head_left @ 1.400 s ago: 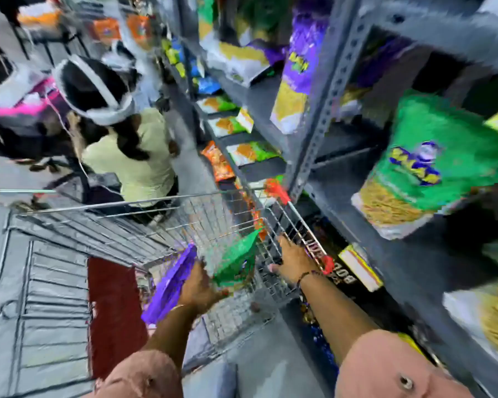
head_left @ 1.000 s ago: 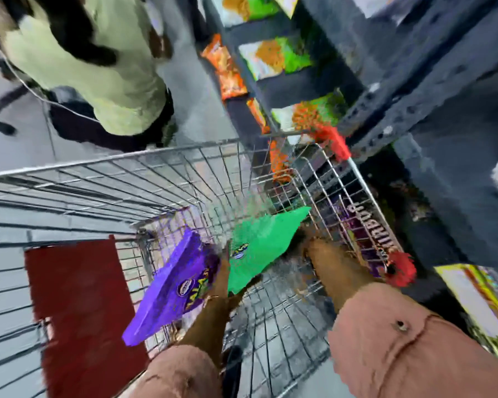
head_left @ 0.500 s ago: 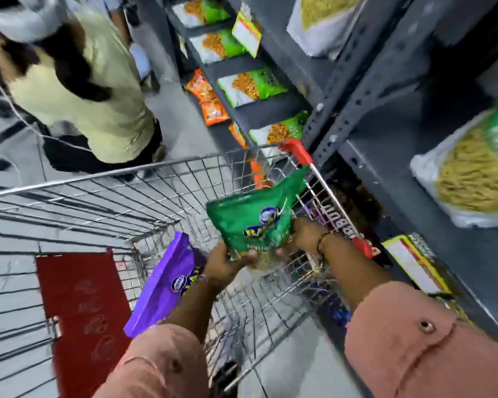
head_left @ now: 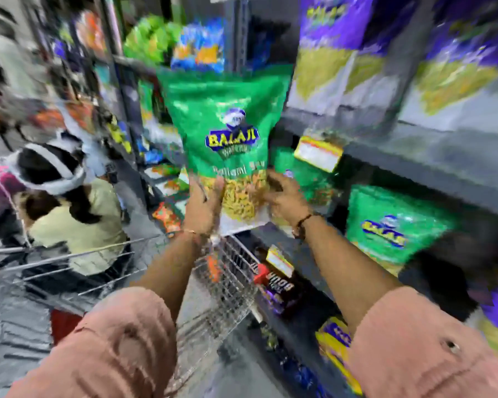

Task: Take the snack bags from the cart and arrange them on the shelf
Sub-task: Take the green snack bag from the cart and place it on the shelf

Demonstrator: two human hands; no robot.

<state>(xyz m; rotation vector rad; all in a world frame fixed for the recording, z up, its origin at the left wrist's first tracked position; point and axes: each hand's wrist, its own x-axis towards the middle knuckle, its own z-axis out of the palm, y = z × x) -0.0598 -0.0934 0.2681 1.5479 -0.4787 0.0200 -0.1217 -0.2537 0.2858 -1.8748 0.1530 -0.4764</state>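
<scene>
A green snack bag (head_left: 227,130) stands upright in the air in front of the grey shelf (head_left: 431,156). My left hand (head_left: 203,206) grips its lower left corner and my right hand (head_left: 285,196) grips its lower right corner. The wire cart (head_left: 227,285) is below my forearms, beside the shelf's lower tiers. Two more green bags (head_left: 385,228) of the same kind stand on the middle shelf level to the right of my hands. The picture is blurred by motion.
Purple and yellow bags (head_left: 337,47) fill the upper shelf level. Yellow price tags (head_left: 316,153) hang on the shelf edges. Another person in a pale yellow top (head_left: 75,222) crouches at the left beyond the cart. Orange and green packs line the lower tiers further down the aisle.
The green bag has come up out of the cart and now stands upright at shelf height, held by both hands. The purple bag has left my view as my head lifted.
</scene>
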